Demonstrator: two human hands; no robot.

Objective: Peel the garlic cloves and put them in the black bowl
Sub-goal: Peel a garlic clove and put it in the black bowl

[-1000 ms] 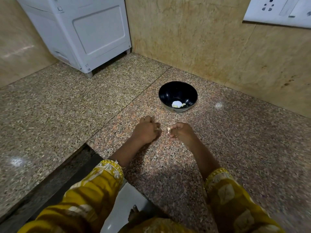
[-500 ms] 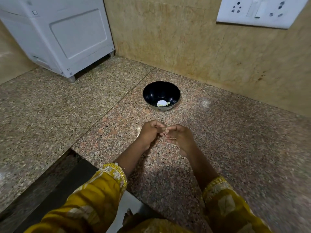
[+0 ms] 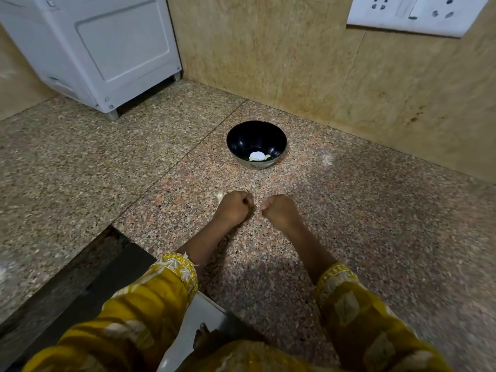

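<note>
The fingers (image 3: 242, 202) of both hands are curled in tight, so each hand makes a fist low over the speckled granite counter (image 3: 375, 216). At the far left, a white appliance (image 3: 102, 49) stands on short feet at the back of the counter. Further right, a small pale scrap (image 3: 219, 195), blurred, lies on the stone just beside the left hand (image 3: 234, 208). That hand's thumb is pressed against the side of its forefinger, and nothing shows in its grip. Beyond the gap between the two fists, well apart from them and near the back wall, the black bowl (image 3: 241, 140) sits upright. White peeled garlic (image 3: 256, 156) lies at its bottom, with a yellowish bit just beside it. The right hand (image 3: 279, 211) is close to the left one but not touching it. Its knuckles face up, and a faint pale speck shows at its fingertips. It is too blurred to tell whether that is a clove held there. Mustard-yellow sleeves (image 3: 357, 312) cover both forearms. At the upper right, a white switch plate (image 3: 413, 14) is set in the tan wall.
</note>
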